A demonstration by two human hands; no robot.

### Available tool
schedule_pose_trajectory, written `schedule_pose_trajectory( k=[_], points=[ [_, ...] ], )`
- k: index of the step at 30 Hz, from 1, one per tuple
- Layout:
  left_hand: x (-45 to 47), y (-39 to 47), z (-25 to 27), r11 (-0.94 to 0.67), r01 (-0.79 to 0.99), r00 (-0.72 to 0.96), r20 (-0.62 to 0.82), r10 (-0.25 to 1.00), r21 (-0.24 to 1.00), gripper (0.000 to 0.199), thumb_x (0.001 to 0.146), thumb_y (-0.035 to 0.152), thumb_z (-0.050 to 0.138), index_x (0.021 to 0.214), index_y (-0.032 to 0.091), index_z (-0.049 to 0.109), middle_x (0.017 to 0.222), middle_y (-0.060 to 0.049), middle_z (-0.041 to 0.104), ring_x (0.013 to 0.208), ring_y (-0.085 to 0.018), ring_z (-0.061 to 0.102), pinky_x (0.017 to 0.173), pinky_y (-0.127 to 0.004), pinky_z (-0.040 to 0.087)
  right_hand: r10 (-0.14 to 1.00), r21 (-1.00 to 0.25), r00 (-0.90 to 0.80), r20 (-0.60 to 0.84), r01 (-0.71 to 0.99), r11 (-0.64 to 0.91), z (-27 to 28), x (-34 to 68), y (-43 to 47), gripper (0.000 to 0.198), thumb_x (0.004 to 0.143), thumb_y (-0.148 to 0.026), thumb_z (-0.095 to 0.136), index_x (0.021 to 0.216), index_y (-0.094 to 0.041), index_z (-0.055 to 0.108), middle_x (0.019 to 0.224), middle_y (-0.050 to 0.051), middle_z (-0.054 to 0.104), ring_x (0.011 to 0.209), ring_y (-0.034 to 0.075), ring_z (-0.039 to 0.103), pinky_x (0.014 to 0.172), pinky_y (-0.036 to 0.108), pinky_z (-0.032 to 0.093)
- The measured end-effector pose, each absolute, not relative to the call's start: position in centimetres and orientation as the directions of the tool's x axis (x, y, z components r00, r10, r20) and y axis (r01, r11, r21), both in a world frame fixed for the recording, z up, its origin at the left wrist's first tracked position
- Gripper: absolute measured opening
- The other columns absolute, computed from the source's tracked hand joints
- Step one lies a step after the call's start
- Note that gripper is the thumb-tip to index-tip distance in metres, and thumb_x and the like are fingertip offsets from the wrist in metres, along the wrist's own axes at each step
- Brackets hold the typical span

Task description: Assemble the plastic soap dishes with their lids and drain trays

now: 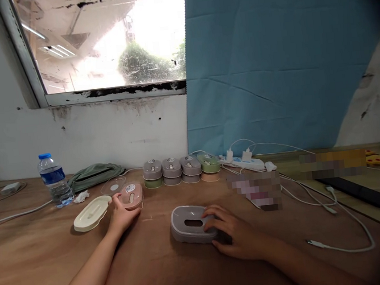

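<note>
My left hand point(120, 214) is closed around the sides of a pink oval soap dish point(131, 196) with a slot and a round sticker on top. Just left of that hand lies a cream oval tray point(91, 214). In front of me a grey oval soap dish point(188, 225) with a dark slot rests on the table. My right hand point(234, 234) grips its right end, with fingers bent over the top edge and the thumb low at the side. Behind the pink dish is a clear oval piece point(108, 186) with a white round spot.
Along the wall stand several stacked soap dishes point(171, 167), grey and green. A water bottle point(53, 180) and a green pouch point(95, 175) are at back left. On the right are a power strip point(245, 161), white cables point(348, 250) and a black bar-shaped object point(363, 193).
</note>
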State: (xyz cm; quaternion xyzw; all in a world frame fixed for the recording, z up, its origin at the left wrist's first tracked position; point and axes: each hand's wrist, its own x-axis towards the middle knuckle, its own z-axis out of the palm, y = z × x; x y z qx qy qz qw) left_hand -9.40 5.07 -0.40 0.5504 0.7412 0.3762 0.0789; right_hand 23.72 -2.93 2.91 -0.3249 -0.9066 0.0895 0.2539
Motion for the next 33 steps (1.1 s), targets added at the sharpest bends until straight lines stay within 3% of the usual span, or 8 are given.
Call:
schedule_pose_trajectory(
  k=[4,8,11,17,26,33],
  points=[
    [-9.2,6.1,-0.7,0.097,0.881,-0.326,0.446,0.834,0.463,0.064,0.059,0.043,0.059,0.113,0.015,0.037,0.117,-0.014,0.044,0.113,-0.032,0.033,0.091,-0.041,0.03,0.652,-0.296,-0.637,0.412,0.583,0.757,2.9,24.2,-2.5,0.028,0.066,-0.013,0.056,0.091,-0.024,0.058,0.107,0.006,0.051,0.109,0.024,0.043,0.091,0.04,0.038],
    [-8.9,7.9,-1.2,0.084,0.96,-0.224,0.549,0.806,0.268,0.059,0.066,0.043,0.053,0.115,0.011,0.041,0.128,-0.016,0.035,0.109,-0.034,0.034,0.091,-0.044,0.028,0.69,-0.285,-0.587,0.424,0.637,0.717,2.6,24.2,-2.3,0.029,0.066,-0.013,0.055,0.092,-0.024,0.058,0.107,0.006,0.051,0.107,0.024,0.044,0.091,0.041,0.037],
    [-8.4,9.0,-1.2,0.088,0.978,-0.187,0.599,0.779,0.191,0.059,0.069,0.041,0.052,0.116,0.008,0.04,0.122,-0.019,0.035,0.106,-0.034,0.038,0.089,-0.042,0.03,0.702,-0.314,-0.579,0.415,0.633,0.708,2.4,24.1,-2.2,0.029,0.066,-0.012,0.054,0.093,-0.024,0.058,0.107,0.006,0.051,0.106,0.023,0.045,0.091,0.039,0.038],
    [-7.8,11.3,-0.9,0.134,0.971,-0.228,0.592,0.773,0.199,0.051,0.07,0.033,0.053,0.11,0.004,0.04,0.106,-0.019,0.042,0.099,-0.033,0.045,0.085,-0.04,0.033,0.708,-0.362,-0.566,0.422,0.61,0.704,1.8,23.9,-1.5,0.03,0.065,-0.013,0.055,0.093,-0.024,0.057,0.106,0.006,0.051,0.104,0.023,0.047,0.089,0.037,0.04],
    [-8.1,12.9,-1.0,0.086,0.976,-0.185,0.559,0.808,0.199,0.047,0.073,0.024,0.048,0.112,0.003,0.035,0.108,-0.018,0.043,0.1,-0.027,0.047,0.082,-0.033,0.037,0.696,-0.296,-0.582,0.421,0.637,0.712,1.4,23.7,-1.0,0.03,0.068,-0.014,0.054,0.096,-0.023,0.057,0.109,0.007,0.048,0.106,0.023,0.044,0.091,0.039,0.038],
    [-8.2,12.9,-1.2,0.124,0.974,-0.21,0.556,0.804,0.189,0.049,0.073,0.024,0.045,0.114,0.0,0.034,0.105,-0.021,0.044,0.097,-0.031,0.048,0.079,-0.037,0.038,0.707,-0.328,-0.57,0.419,0.631,0.703,1.1,23.8,-0.9,0.031,0.071,-0.015,0.053,0.1,-0.026,0.058,0.115,0.005,0.047,0.111,0.023,0.042,0.094,0.039,0.037]
  ],
)
